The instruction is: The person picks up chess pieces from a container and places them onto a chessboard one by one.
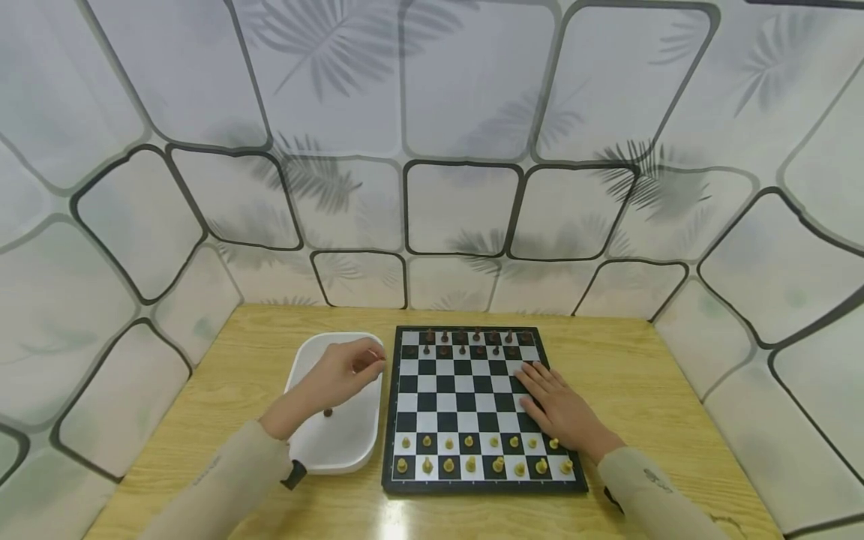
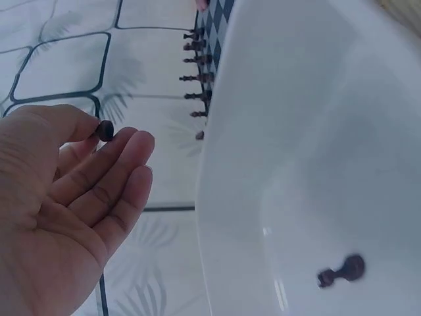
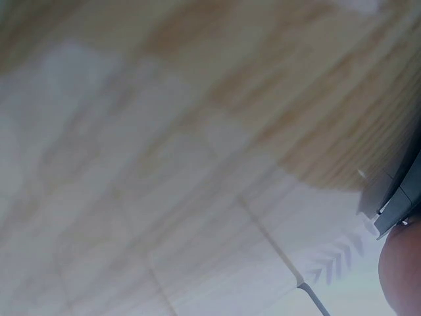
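My left hand (image 1: 344, 369) is above the white tray (image 1: 294, 375), pinching a small dark chess piece (image 2: 105, 130) between thumb and fingertips. Only the round end of that piece shows. Inside the tray, one dark red-brown chess pawn (image 2: 343, 270) lies on its side. To the tray's right is the black-and-white chessboard (image 1: 466, 403). My right hand (image 1: 563, 409) rests with fingers extended on the board's right edge. Yellow chess pieces (image 1: 470, 464) stand in two rows at the near side, and dark chess pieces (image 1: 462, 349) fill two rows at the far side.
Tray and board stand side by side on a light wooden table (image 1: 607, 352). Patterned fabric walls (image 1: 459, 210) enclose it at the back and both sides. The tray's raised rim faces the board across a narrow gap.
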A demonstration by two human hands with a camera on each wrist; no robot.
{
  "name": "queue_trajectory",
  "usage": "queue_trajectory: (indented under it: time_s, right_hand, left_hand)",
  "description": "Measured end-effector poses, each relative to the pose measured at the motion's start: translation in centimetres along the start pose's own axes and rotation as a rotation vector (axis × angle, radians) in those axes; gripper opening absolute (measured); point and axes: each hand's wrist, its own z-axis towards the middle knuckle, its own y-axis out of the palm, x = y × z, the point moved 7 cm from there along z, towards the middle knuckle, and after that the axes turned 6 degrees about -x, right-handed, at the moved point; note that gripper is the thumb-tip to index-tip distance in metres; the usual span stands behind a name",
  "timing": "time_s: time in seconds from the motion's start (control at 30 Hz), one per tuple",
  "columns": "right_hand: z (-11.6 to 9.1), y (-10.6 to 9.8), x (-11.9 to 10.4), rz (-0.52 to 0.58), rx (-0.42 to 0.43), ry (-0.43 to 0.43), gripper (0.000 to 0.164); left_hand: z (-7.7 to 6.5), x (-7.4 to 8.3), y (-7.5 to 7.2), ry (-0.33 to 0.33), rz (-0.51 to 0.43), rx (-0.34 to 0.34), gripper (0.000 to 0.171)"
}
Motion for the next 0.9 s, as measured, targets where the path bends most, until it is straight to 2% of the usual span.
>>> queue_trajectory:
  time_s: [0.27, 0.43, 0.67, 0.9]
  right_hand:
    - [0.0, 0.1, 0.2, -0.008, 0.024, -0.015, 0.061]
    - [-0.1, 0.1, 0.2, -0.015, 0.044, -0.021, 0.06]
    - [0.1, 0.2, 0.2, 0.009, 0.015, -0.002, 0.061]
    - [0.1, 0.2, 0.1, -0.001, 0.037, -0.014, 0.06]
  left_hand:
    - [4.0, 1.4, 1.9, 0.006, -0.08, -0.018, 0.008]
    - [6.2, 2.2, 3.2, -0.022, -0.124, -0.028, 0.012]
    - [8.9, 3.0, 4.7, -0.007, -0.124, -0.006, 0.012]
    - [11.3, 3.8, 6.9, 0.018, -0.177, -0.001, 0.016]
